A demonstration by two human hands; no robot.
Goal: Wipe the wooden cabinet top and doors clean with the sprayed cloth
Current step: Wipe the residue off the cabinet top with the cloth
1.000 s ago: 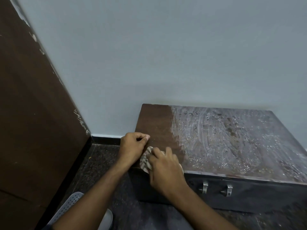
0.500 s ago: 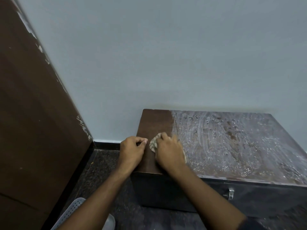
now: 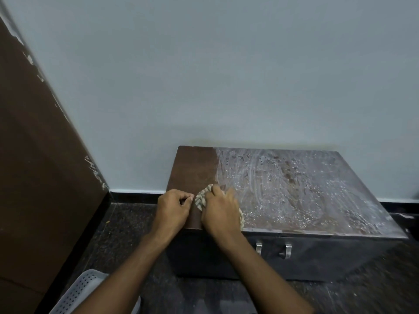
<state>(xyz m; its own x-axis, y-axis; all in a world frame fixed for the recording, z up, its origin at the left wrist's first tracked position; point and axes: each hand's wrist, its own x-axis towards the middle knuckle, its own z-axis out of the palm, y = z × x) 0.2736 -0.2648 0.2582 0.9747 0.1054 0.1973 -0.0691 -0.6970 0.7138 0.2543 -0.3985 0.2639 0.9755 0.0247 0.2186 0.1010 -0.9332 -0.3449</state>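
Low against a pale blue wall, a person's right hand (image 3: 221, 211) presses a bunched striped beige cloth (image 3: 202, 198) onto the low dark-brown wooden cabinet (image 3: 195, 168).

Fingers curl over the cloth near the top's front left; the left hand (image 3: 173, 208) rests beside it, fist closed on nothing visible. White smeared residue (image 3: 294, 189) covers the right portion; two metal handles (image 3: 273, 248) show below.

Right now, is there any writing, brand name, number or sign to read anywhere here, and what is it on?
None: no text can be read.
The cabinet top shows only white smears and droplets.
The cloth under the right hand has stripes, no lettering.
The door handles and the perforated basket are plain.
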